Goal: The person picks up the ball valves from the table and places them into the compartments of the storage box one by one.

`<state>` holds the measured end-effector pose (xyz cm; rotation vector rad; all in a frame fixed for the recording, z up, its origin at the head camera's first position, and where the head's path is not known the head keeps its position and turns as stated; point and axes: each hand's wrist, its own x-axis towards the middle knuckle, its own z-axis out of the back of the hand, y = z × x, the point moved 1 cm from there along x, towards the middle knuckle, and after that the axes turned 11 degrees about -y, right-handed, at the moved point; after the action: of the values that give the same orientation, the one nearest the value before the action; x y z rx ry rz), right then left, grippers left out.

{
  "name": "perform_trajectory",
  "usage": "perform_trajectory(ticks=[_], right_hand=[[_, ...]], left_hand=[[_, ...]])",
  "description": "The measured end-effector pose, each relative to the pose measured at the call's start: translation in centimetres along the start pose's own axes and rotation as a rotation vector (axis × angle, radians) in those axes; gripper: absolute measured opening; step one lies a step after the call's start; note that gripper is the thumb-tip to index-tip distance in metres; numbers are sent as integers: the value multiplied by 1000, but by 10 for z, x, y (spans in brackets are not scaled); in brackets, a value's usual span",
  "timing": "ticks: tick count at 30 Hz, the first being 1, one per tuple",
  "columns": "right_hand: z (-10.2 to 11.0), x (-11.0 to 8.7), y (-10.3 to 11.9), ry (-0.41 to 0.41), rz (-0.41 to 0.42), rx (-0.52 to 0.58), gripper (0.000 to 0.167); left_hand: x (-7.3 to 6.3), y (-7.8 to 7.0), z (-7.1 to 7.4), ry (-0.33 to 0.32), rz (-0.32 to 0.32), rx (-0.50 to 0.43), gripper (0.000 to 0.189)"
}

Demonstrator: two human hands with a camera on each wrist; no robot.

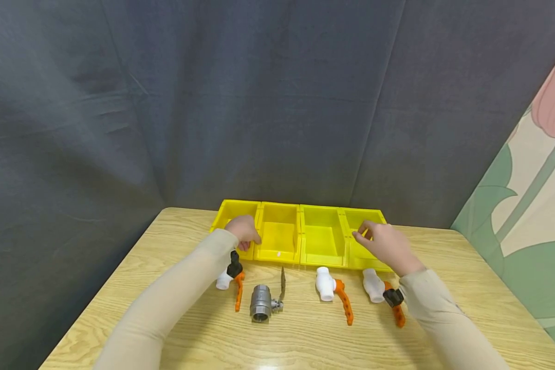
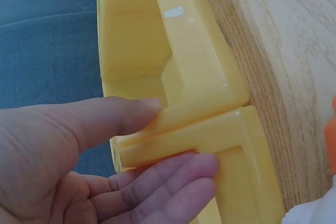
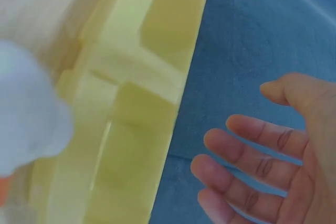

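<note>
My left hand (image 1: 244, 231) is over the left end of a row of yellow bins (image 1: 300, 241). In the left wrist view its thumb and loosely bent fingers stand apart on either side of the rims between two bins; whether they touch is unclear. Above the rightmost bin (image 1: 362, 252) hovers my right hand (image 1: 388, 245), fingers loosely bent and holding nothing. In front of the bins lie a white ball valve (image 1: 223, 280) with an orange handle, partly hidden by my left wrist, a metal ball valve (image 1: 261, 302), and two more white ball valves, one central (image 1: 325, 285), one rightmost (image 1: 373, 285).
The bins stand near the back of a wooden table (image 1: 300, 344). A dark cloth (image 1: 277, 103) hangs behind it. At the right is a wall (image 1: 532, 205) with a flower pattern. Black straps with small devices circle both wrists.
</note>
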<state>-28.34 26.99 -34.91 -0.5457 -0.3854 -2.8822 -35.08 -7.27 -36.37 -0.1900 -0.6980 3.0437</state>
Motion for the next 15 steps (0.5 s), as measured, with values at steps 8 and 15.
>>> perform_trajectory(ticks=[8, 15], right_hand=[[0, -25, -18, 57, -13, -27, 27], [-2, -44, -30, 117, -33, -54, 27]], left_hand=[[-1, -1, 0, 8, 8, -8, 23], [-1, -3, 2, 18, 12, 9, 24]])
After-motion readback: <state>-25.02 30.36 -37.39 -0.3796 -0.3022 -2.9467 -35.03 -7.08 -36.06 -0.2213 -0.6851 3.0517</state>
